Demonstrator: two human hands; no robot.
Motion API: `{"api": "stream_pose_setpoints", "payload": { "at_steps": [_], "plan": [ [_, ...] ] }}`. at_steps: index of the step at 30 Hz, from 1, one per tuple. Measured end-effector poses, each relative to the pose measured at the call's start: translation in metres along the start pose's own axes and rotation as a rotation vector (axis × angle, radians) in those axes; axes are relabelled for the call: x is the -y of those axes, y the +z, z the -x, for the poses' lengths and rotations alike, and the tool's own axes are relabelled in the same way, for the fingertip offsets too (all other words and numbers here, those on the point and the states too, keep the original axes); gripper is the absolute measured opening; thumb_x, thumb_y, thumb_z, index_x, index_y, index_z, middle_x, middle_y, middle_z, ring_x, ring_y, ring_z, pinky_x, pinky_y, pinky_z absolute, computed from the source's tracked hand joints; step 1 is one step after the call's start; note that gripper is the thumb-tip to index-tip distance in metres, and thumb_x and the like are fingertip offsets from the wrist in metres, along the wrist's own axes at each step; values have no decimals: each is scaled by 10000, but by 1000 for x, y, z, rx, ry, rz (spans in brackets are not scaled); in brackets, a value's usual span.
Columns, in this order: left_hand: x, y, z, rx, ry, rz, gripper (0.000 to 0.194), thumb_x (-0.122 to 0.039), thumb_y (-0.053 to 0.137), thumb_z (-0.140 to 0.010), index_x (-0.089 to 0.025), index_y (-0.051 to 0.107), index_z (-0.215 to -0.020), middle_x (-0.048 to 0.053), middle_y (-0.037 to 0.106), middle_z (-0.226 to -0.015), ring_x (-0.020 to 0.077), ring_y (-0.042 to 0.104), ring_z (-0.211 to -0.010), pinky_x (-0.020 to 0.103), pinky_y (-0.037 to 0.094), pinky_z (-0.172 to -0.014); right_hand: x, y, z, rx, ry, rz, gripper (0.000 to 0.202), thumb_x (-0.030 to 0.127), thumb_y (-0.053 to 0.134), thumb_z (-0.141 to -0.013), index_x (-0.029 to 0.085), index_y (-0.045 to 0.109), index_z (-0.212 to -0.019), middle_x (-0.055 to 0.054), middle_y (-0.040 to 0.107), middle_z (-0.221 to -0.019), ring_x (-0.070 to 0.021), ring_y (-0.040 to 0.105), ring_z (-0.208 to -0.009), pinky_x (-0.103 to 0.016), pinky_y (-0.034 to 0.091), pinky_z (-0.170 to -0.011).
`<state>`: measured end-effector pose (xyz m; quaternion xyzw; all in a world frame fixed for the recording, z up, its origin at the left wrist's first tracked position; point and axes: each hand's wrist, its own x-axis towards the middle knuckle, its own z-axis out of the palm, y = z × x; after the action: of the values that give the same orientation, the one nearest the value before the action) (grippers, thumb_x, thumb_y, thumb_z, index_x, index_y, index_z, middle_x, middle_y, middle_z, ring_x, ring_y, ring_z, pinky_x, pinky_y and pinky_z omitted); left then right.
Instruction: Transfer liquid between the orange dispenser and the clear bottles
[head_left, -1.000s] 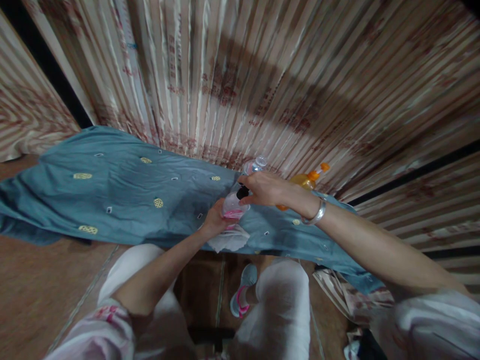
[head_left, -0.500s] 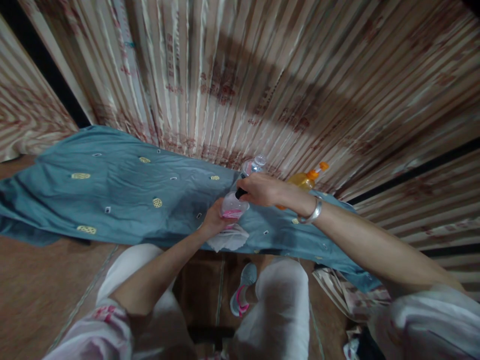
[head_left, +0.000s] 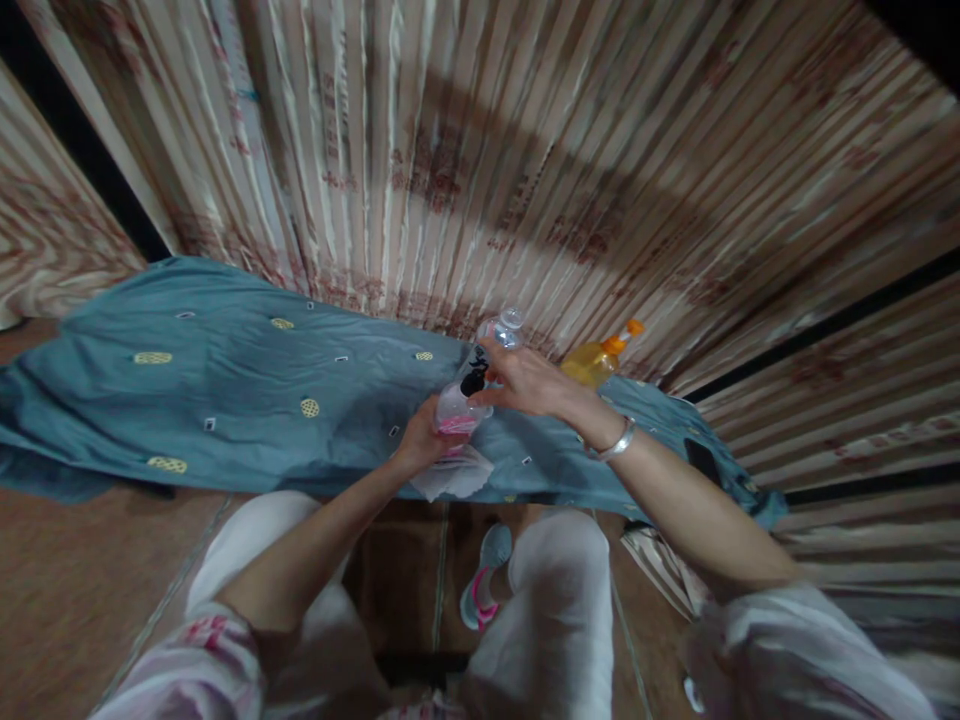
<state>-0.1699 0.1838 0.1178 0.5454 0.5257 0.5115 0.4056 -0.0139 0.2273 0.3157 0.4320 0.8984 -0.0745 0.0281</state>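
A clear bottle with a pink label or contents (head_left: 456, 408) stands tilted over the cloth-covered surface, and my left hand (head_left: 422, 437) is wrapped round its side. My right hand (head_left: 525, 380), with a silver bangle on the wrist, is at the bottle's top, its thumb and fingers around a small black item (head_left: 474, 380). Just behind my right hand is a second clear bottle (head_left: 510, 322), partly hidden by it. A crumpled white tissue or bag (head_left: 456, 474) lies under my left hand.
An orange-topped pump bottle of yellow liquid (head_left: 592, 364) is right of my right hand. A dark flat object (head_left: 702, 461) lies farther right on the teal patterned cloth (head_left: 247, 390). A pleated curtain (head_left: 450, 180) hangs behind.
My right hand has shifted slightly, its fingers more spread around the black item, which now shows more. My right forearm has swung lower, and the dark flat object at right has come into view.
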Motion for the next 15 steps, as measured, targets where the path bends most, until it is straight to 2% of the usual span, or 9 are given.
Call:
{"api": "stream_pose_setpoints", "payload": {
  "at_steps": [3,6,8,10,15],
  "plan": [
    [-2,-3,0,17,-26,-37,659,-290,875,-604,-182,624,-1204,63,755,-1097,285,724,-1004,432,582,-924,-11,38,10,-151,85,-313,922,460,852,-799,166,430,-1565,-134,748,-1260,-313,708,-1187,-400,529,-994],
    [-3,-5,0,20,-4,-74,743,-282,876,-589,-190,601,-1273,61,753,-1137,290,723,-1042,426,578,-951,-12,85,9,-232,125,-648,1044,452,926,-663,160,442,-1541,-143,711,-1325,-305,691,-1202,-427,530,-1032],
    [-3,-6,0,7,5,-92,809,-278,882,-578,-203,576,-1323,52,755,-1141,290,729,-1042,419,582,-951,-9,109,2,-302,104,-810,932,462,924,-637,166,544,-1435,-124,719,-1286,-296,689,-1173,-425,540,-1011],
    [-2,-7,1,8,-1,-102,877,-285,881,-584,-206,531,-1384,56,755,-1148,291,734,-1038,421,585,-953,-5,124,-6,-359,106,-904,797,469,917,-626,177,625,-1307,-99,740,-1210,-284,698,-1118,-423,548,-979],
    [11,-7,2,37,-25,-144,1082,-351,892,-600,-176,367,-1530,120,717,-1278,317,721,-1120,473,563,-1021,-6,137,-12,-430,183,-933,637,485,911,-612,191,680,-1127,-63,770,-1039,-262,718,-965,-403,563,-866]
  ]
}}
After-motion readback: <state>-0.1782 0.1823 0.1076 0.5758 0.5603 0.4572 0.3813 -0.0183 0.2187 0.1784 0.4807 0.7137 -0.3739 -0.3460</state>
